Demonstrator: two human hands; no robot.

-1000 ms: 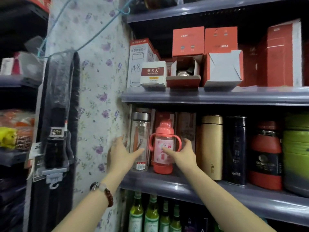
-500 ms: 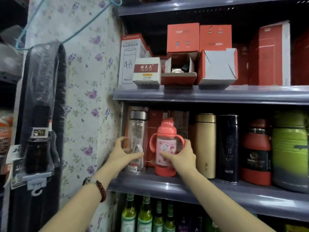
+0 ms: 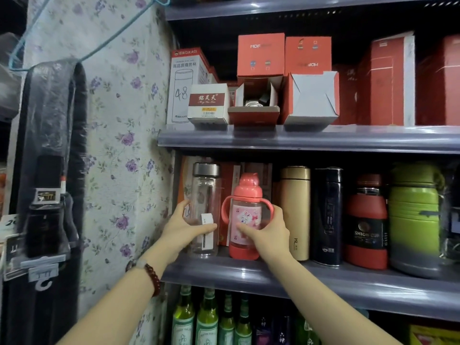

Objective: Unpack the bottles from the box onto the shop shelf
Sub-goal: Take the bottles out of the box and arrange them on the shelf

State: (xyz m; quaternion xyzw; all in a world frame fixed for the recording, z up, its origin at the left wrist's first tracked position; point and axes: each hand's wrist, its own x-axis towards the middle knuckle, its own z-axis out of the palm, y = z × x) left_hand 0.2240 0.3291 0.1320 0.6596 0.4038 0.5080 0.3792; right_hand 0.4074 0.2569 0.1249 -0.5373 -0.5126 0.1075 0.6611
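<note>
Left hand [image 3: 183, 229] grips the clear bottle [image 3: 204, 210], right hand [image 3: 270, 231] the pink bottle [image 3: 245, 217]; gold flask [image 3: 295, 212] crowds alongside on the shelf [image 3: 323, 282].

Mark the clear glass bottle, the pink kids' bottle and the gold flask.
clear glass bottle [image 3: 205, 192], head view, on the bare glass wall above the left hand.
pink kids' bottle [image 3: 247, 188], head view, on its pink cap.
gold flask [image 3: 295, 207], head view, mid body.

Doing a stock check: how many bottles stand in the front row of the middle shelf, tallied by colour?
Clear glass: 1
Pink: 1
Gold: 1
Black: 1
Red: 1
Green: 1
Total: 6 fully visible.
</note>
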